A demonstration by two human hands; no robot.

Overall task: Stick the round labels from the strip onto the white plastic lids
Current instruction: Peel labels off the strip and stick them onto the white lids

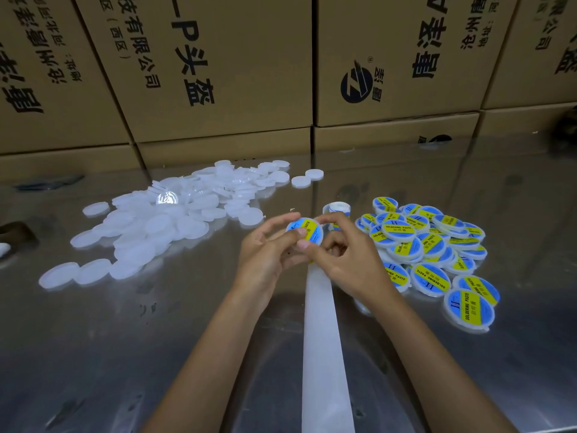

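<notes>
Running up the middle from the near edge, a smooth, matte white backing strip point(323, 339) lies flat on the metal table point(125, 354) and passes between the two bare forearms. It looks like plain release paper, blank along the stretch that shows, and its far end disappears beneath the hands. The tabletop is brushed steel, glossy enough to mirror the boxes behind it, with dull scuffs here and there.

Both hands meet above the strip's far end around one round white plastic lid point(307, 234), tilted toward the camera, its face covered by a glossy blue label with a yellow band. The left hand point(268, 250) curls its fingers around the lid's left edge, thumb pressing on the label. The right hand point(340, 254) pinches the lid's right and lower rim, fingers bent over the top and thumb on the label's lower edge.

To the left spreads a loose heap of bare lids point(162, 223), translucent milky discs, flat and thin, some overlapping. To the right lies a pile of labelled lids point(427, 245), each blue and yellow with "SOLDERING PASTE" printed in black. Just beyond the hands stands a small roll of labels point(336, 209). Brown corrugated cardboard boxes point(218, 73) with black printed characters wall the table's far side.
</notes>
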